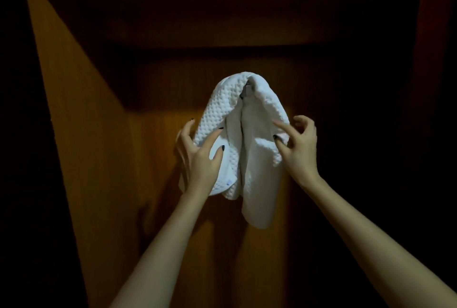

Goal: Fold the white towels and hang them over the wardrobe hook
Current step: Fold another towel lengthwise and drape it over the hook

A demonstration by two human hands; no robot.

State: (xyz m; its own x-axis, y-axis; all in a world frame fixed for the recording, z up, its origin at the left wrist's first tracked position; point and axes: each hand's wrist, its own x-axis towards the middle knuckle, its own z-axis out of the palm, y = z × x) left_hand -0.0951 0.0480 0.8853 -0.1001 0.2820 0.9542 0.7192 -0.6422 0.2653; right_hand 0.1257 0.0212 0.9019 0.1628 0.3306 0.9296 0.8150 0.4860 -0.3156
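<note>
On the wardrobe panel [158, 149] hangs the towel [217, 109], which looks soft, light and limp, best taken by its folded edges. The left hand [197, 159] rests spread-fingered on its left fold; the right hand [300, 149] pinches the right edge. The towel drapes over the hook [248, 90]. Its small bluish tag [228, 181] is unreadable.

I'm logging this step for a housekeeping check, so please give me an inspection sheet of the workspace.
Surface: wooden wardrobe panel, lit in the middle, dark around.
Job's things: white towels draped over a metal hook; the right fold hangs lower.
Clutter: nothing seen.
Grippers: left hand rests spread fingers on the towels' left side; right hand touches the right edge with index finger and thumb, pinch unclear.
Cables: nothing seen.
Surroundings: too dark to tell.
</note>
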